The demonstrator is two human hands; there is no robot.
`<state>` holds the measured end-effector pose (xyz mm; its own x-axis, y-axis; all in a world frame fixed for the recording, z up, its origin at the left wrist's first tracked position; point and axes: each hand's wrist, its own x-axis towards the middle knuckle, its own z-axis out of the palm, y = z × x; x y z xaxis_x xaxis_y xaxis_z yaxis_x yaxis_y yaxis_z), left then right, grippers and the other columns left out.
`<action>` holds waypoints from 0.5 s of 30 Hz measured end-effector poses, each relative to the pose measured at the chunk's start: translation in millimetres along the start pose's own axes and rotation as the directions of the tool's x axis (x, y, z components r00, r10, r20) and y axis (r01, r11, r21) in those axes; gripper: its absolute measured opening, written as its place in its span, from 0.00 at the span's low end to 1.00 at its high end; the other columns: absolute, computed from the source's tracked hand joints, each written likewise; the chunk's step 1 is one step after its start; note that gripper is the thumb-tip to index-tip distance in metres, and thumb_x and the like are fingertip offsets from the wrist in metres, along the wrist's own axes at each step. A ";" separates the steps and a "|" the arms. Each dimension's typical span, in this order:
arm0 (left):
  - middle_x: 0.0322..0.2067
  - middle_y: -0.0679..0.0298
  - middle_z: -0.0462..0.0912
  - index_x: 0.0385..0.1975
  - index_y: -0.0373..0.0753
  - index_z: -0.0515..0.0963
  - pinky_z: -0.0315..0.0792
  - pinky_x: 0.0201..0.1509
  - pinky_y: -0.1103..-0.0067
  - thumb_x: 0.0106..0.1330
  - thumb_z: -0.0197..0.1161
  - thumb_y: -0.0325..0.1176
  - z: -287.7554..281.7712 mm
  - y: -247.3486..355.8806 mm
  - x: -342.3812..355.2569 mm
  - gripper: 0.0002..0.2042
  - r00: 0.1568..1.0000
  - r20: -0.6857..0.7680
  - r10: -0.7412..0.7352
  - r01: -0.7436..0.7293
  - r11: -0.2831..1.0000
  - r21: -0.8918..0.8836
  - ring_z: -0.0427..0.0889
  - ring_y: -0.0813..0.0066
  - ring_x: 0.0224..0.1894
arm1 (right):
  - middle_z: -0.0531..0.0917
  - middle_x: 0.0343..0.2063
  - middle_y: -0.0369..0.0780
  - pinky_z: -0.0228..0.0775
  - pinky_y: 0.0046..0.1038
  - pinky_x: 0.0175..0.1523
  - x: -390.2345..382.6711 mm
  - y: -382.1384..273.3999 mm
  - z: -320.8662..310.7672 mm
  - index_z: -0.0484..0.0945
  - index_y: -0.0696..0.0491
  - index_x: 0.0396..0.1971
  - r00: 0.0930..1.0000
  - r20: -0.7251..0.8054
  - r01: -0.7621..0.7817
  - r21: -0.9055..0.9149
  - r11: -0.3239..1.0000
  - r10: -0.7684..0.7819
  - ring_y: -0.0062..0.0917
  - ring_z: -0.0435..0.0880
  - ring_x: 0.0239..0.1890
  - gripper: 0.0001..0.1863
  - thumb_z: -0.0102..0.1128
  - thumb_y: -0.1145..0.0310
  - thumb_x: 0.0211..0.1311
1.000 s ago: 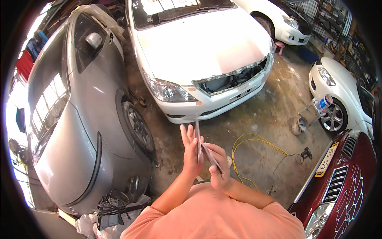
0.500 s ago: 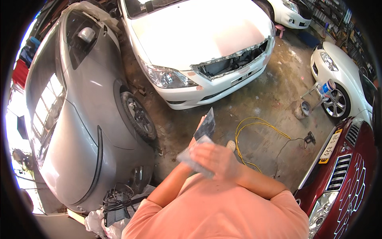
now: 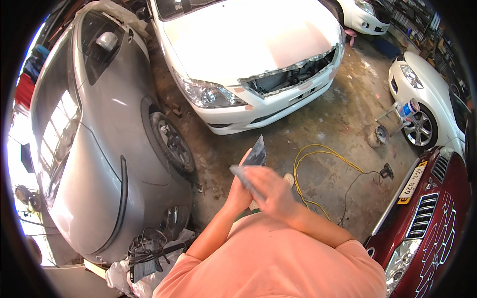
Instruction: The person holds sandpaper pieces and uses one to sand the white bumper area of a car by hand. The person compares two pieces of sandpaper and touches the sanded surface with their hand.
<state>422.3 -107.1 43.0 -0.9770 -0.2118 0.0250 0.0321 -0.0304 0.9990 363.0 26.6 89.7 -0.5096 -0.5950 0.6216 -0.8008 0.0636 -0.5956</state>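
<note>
In front of my chest, my left hand [image 3: 239,192] is closed on a thin dark grey plate [image 3: 256,153], smudged lighter on its face, its pointed corner away from me. Most of the left fingers are hidden. My right hand [image 3: 272,188], blurred by motion, is wrapped round a flat light grey piece [image 3: 248,183] seen nearly edge-on. That piece crosses in front of my left hand, close to the dark plate; whether they touch I cannot tell. Its exact kind does not show.
Ahead is a white car [image 3: 218,59] with an open grille gap. A grey car [image 3: 114,134] stands left, a dark red car [image 3: 422,218] right. A yellow hose [image 3: 296,171] and a corded power tool [image 3: 386,171] lie on the floor, near a bucket [image 3: 378,135].
The light grey piece has turned from showing its broad face to nearly edge-on. My right hand has moved slightly up with it. The dark plate has shifted a little left.
</note>
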 end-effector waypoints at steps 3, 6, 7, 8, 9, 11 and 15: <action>0.65 0.57 0.69 0.74 0.34 0.55 0.56 0.73 0.77 0.56 0.44 0.12 2.7 -3.3 0.3 0.39 0.998 -0.013 -0.057 0.055 0.993 -0.101 0.65 0.70 0.69 | 0.83 0.51 0.46 0.76 0.38 0.57 6.2 24.1 5.6 0.80 0.55 0.52 0.982 -0.124 -0.148 -0.024 0.989 0.144 0.42 0.82 0.52 0.17 0.62 0.75 0.62; 0.68 0.56 0.67 0.73 0.33 0.57 0.53 0.75 0.75 0.56 0.47 0.15 3.9 6.9 -16.5 0.38 0.990 0.104 -0.091 0.100 0.991 -0.086 0.64 0.69 0.71 | 0.83 0.49 0.46 0.73 0.34 0.57 17.7 60.3 -5.2 0.79 0.60 0.52 0.863 -0.129 -0.456 0.215 0.864 0.488 0.39 0.83 0.52 0.15 0.54 0.71 0.70; 0.68 0.55 0.67 0.73 0.33 0.58 0.54 0.75 0.73 0.57 0.50 0.16 -2.2 3.3 -20.5 0.37 0.974 0.166 -0.154 0.182 0.969 -0.169 0.66 0.68 0.70 | 0.83 0.50 0.46 0.72 0.33 0.58 17.3 66.4 -13.0 0.78 0.60 0.53 0.840 -0.093 -0.488 0.304 0.818 0.535 0.38 0.82 0.53 0.16 0.54 0.71 0.70; 0.67 0.55 0.69 0.72 0.33 0.60 0.56 0.75 0.71 0.60 0.54 0.21 -8.8 4.8 -22.8 0.35 0.968 0.158 -0.194 0.240 0.900 -0.364 0.67 0.66 0.69 | 0.82 0.51 0.46 0.71 0.32 0.59 15.3 67.7 -20.9 0.78 0.60 0.53 0.848 -0.108 -0.462 0.325 0.825 0.518 0.37 0.81 0.54 0.16 0.53 0.71 0.70; 0.66 0.55 0.70 0.72 0.34 0.61 0.59 0.74 0.69 0.62 0.58 0.25 -16.0 8.5 -24.9 0.34 0.961 0.151 -0.233 0.278 0.792 -0.544 0.69 0.64 0.68 | 0.81 0.53 0.47 0.70 0.32 0.60 15.2 66.8 -28.9 0.78 0.60 0.54 0.858 -0.119 -0.434 0.348 0.831 0.499 0.37 0.81 0.55 0.16 0.52 0.72 0.70; 0.61 0.52 0.76 0.67 0.32 0.66 0.72 0.63 0.56 0.69 0.62 0.44 -27.4 8.5 -21.1 0.31 0.942 0.045 -0.333 0.261 0.641 -0.722 0.78 0.54 0.60 | 0.79 0.56 0.47 0.69 0.32 0.62 7.5 64.1 -34.1 0.77 0.60 0.55 0.903 -0.159 -0.332 0.328 0.884 0.398 0.38 0.79 0.58 0.17 0.50 0.72 0.70; 0.49 0.51 0.83 0.56 0.32 0.73 0.82 0.38 0.52 0.69 0.62 0.46 -45.6 13.9 -5.2 0.25 0.899 0.015 -0.438 0.296 0.583 -0.756 0.86 0.50 0.45 | 0.76 0.60 0.50 0.69 0.38 0.64 -31.3 42.0 -35.5 0.75 0.61 0.58 0.984 -0.176 -0.003 0.198 0.980 0.039 0.44 0.78 0.59 0.19 0.49 0.70 0.72</action>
<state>437.5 -150.9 55.0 -0.8956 -0.1627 -0.4141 -0.1113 -0.8192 0.5626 334.2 76.4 63.3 -0.5877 -0.4419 0.6777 -0.7211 -0.0939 -0.6865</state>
